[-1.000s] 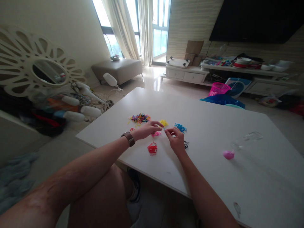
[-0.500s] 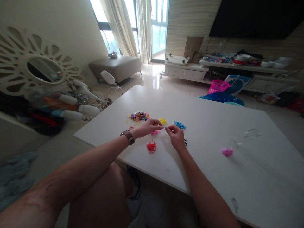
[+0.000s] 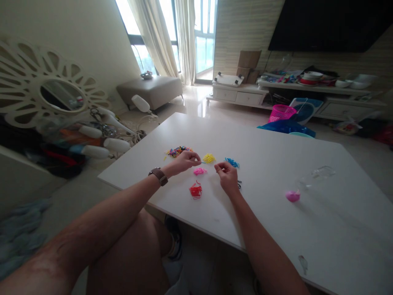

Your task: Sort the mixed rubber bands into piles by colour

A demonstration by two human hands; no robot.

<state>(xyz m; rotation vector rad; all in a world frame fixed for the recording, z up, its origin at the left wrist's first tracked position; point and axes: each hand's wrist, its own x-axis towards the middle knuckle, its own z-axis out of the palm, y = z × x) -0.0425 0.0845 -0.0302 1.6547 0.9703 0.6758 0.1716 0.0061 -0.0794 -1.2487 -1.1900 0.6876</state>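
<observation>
Heap of mixed bands (image 3: 175, 152) at ten o'clock on the white table (image 3: 260, 172), with the gap between the hands as the middle of the clock. Left hand (image 3: 184, 162) at nine o'clock, partly in front of that heap, with thumb and finger pinched on a thin blue strip (image 3: 202, 162). Looks very light, soft and bendy, maybe a bit stretchy. Not likely to break, but easy to drop. Best held near one end, with just the tips. Red heap (image 3: 195, 191) at seven o'clock. Pink heap (image 3: 199, 171) at eight o'clock, nearer in. Yellow heap (image 3: 209, 158) at twelve o'clock. Right hand (image 3: 226, 176) at four o'clock, apart from the left hand, thumb and finger close together; cannot tell if holding anything. Blue heap (image 3: 232, 162) at three o'clock. Black loops (image 3: 240, 184) at four o'clock, just beside the right wrist. Pink lump (image 3: 292, 196) farther out that way.
</observation>
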